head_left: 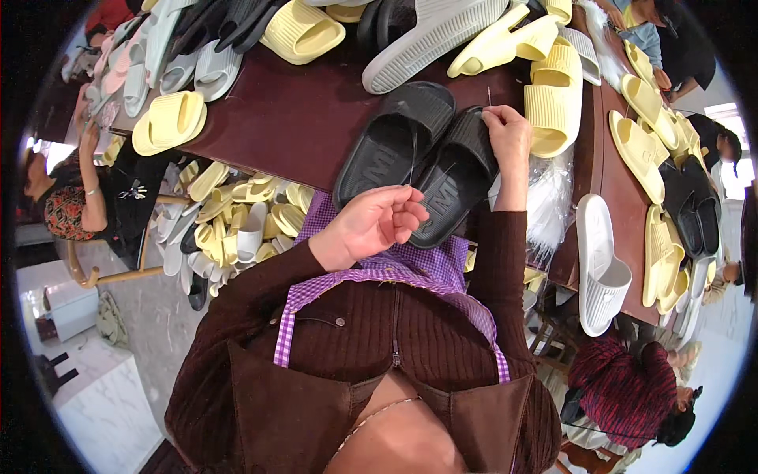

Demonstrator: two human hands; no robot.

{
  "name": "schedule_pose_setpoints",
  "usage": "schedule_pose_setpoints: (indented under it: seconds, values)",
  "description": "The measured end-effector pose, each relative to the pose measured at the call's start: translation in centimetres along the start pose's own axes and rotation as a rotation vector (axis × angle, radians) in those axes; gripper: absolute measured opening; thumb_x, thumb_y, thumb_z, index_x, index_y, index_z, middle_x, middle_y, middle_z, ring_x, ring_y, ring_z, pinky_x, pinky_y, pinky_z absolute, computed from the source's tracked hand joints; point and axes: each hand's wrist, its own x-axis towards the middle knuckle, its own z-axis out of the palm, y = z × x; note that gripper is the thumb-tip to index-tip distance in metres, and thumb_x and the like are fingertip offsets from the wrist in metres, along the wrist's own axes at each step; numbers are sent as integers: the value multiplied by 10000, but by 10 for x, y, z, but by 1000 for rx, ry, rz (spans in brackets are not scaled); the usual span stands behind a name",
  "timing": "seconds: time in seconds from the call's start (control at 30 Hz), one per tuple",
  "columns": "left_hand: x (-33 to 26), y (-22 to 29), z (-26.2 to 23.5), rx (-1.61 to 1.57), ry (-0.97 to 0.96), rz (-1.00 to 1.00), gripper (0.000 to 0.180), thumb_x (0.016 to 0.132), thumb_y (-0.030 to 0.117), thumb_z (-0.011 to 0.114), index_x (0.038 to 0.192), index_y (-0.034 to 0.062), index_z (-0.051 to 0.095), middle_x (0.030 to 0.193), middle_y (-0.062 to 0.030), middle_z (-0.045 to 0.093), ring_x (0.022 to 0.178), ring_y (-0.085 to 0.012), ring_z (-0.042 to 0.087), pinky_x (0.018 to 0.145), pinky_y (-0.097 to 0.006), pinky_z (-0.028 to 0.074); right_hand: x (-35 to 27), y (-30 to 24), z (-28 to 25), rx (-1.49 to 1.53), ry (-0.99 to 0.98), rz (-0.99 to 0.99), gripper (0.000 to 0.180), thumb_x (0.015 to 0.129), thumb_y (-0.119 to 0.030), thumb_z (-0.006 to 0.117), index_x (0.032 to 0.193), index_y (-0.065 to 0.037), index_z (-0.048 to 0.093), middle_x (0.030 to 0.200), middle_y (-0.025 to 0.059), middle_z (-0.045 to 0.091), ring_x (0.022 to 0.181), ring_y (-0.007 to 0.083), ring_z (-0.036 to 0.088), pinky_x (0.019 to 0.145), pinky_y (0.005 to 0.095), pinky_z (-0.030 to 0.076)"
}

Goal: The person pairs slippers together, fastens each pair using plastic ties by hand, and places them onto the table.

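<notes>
A pair of black slide sandals lies at the table's near edge, toes away from me. The left slide (379, 154) and the right slide (450, 193) touch side by side. My right hand (509, 142) is at the strap of the right slide, thumb and fingers pinched on a thin needle-like piece that points up. My left hand (379, 220) hovers palm up over the heel ends, its fingers curled. A fine pale strand seems to run near its fingertips; what the fingers hold, if anything, is too small to make out.
Yellow slides (553, 99), grey slides (430, 47) and black slides lie around the dark red table (268, 118). A clear plastic bundle of white strands (545, 205) hangs at the right. A heap of slides (237, 221) lies below at the left. Other people work nearby.
</notes>
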Motion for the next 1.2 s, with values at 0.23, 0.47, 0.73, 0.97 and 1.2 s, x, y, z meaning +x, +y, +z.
schedule_pose_setpoints:
  seconds: [0.23, 0.47, 0.73, 0.97, 1.2]
  values:
    - [-7, 6, -9, -43, 98, -93, 198, 970, 211, 479, 975, 39, 578, 802, -84, 652, 559, -125, 572, 435, -258, 397, -5, -3, -1, 21, -17, -2, 171, 778, -149, 687, 885, -17, 705, 732, 129, 680, 658, 180, 636, 650, 293, 488]
    - [-14, 6, -6, -57, 109, -179, 187, 960, 194, 481, 943, 42, 588, 770, -81, 648, 541, -124, 555, 421, -248, 377, -9, -7, -3, 26, -45, 3, 172, 777, -143, 684, 884, -10, 703, 733, 131, 681, 659, 181, 638, 651, 294, 490]
    - [17, 46, -4, 202, 133, -27, 193, 934, 191, 506, 882, 20, 578, 688, -85, 617, 432, -142, 496, 373, -277, 358, -4, -4, 0, 25, -38, -20, 172, 785, -134, 678, 909, -18, 705, 755, 119, 690, 666, 168, 637, 659, 288, 492]
    - [75, 77, 12, 873, 291, 122, 224, 893, 180, 503, 761, 7, 557, 541, -63, 522, 360, -144, 461, 307, -309, 315, 12, -13, 11, 153, -107, 0, 186, 804, -90, 658, 976, -34, 702, 799, 91, 699, 710, 149, 638, 690, 284, 499]
    - [84, 73, 17, 1073, 352, 193, 298, 898, 187, 484, 668, 5, 539, 509, -48, 491, 336, -123, 423, 295, -307, 292, 33, -25, 23, 101, -305, -402, 243, 815, -26, 615, 1051, -33, 672, 916, 122, 693, 835, 185, 652, 783, 276, 491]
